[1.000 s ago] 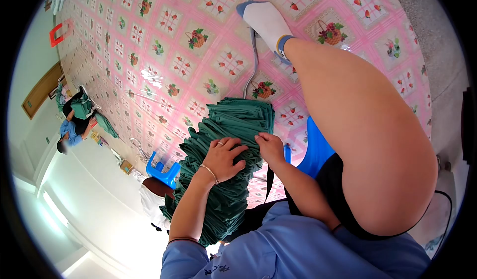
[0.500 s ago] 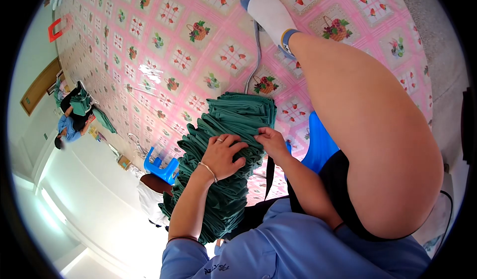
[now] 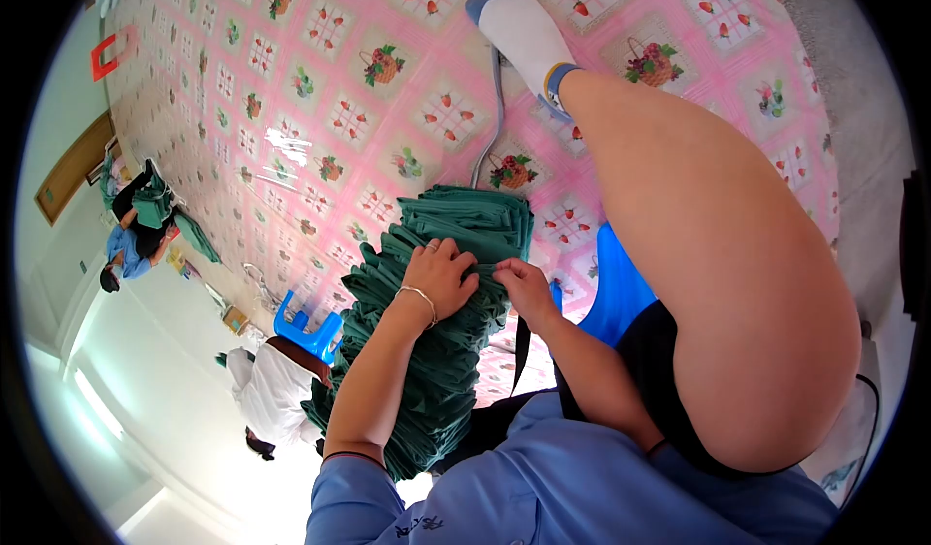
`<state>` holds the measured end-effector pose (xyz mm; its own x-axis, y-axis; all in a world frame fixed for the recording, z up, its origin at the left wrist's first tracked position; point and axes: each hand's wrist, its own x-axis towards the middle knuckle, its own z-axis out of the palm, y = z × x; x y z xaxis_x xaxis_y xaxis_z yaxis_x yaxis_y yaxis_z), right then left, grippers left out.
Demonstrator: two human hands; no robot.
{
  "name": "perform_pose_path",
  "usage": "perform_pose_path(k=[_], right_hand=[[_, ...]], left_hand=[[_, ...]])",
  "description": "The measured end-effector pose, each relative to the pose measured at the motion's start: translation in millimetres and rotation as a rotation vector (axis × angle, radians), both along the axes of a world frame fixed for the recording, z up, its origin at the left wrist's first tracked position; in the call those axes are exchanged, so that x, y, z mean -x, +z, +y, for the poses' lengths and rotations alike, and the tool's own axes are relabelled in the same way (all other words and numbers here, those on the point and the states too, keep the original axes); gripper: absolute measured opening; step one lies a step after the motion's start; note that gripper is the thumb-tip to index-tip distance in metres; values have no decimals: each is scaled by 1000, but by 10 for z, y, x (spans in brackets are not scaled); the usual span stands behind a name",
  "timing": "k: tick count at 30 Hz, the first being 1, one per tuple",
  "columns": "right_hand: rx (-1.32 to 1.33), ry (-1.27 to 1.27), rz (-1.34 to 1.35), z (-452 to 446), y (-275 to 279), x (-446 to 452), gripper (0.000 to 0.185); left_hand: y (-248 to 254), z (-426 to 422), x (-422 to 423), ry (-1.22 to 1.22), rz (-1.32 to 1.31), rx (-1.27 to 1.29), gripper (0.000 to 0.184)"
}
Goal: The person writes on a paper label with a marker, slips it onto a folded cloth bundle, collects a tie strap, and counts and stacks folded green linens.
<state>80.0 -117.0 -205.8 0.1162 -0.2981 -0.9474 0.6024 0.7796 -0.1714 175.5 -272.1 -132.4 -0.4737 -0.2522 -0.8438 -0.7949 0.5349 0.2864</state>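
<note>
A long row of dark green cloth pieces (image 3: 465, 217), packed in many folds, runs from the middle of the view down toward my body. On top of the folds rests my left hand (image 3: 439, 278), its fingers spread and a bracelet at the wrist. At the right edge of the cloth, my right hand (image 3: 524, 288) has thumb and forefinger pinched on a green fold. A black strap (image 3: 521, 356) hangs just below my right hand.
My bent leg (image 3: 718, 225) lies at the right, its socked foot on the pink patterned sheet (image 3: 427, 118). Blue stools (image 3: 308, 332) stand left of the cloth and beneath my leg. A person in white (image 3: 272, 390) is at lower left; another in blue (image 3: 126, 249) sits farther off.
My left hand has moved slightly up and right over the folds. My right hand stays at the cloth's edge. More of the person in white has come into view.
</note>
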Motion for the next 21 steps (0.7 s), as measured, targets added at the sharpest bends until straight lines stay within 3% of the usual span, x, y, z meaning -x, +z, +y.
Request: perform_pose_path(k=[2, 5, 9, 10, 13, 16, 19, 21], right_hand=[[-32, -32, 250, 38, -35, -101, 21], [-112, 84, 344, -133, 147, 91, 23], [180, 206, 574, -30, 87, -17, 18], [233, 101, 632, -24, 57, -50, 14], [162, 189, 385, -40, 119, 7, 13], [126, 231, 363, 13, 87, -13, 14], [-17, 1, 324, 61, -23, -106, 18], [-23, 72, 277, -17, 52, -27, 21]], left_hand=[[-8, -19, 34, -5, -31, -19, 25], [53, -35, 57, 16, -33, -9, 24], [10, -24, 32, -14, 85, 36, 22], [-4, -23, 24, -23, 99, 31, 21], [-38, -21, -10, -66, 124, 24, 22], [-15, -34, 8, -51, 90, 2, 23], [-11, -27, -3, -42, 48, -18, 24], [1, -29, -5, -32, 58, -18, 24]])
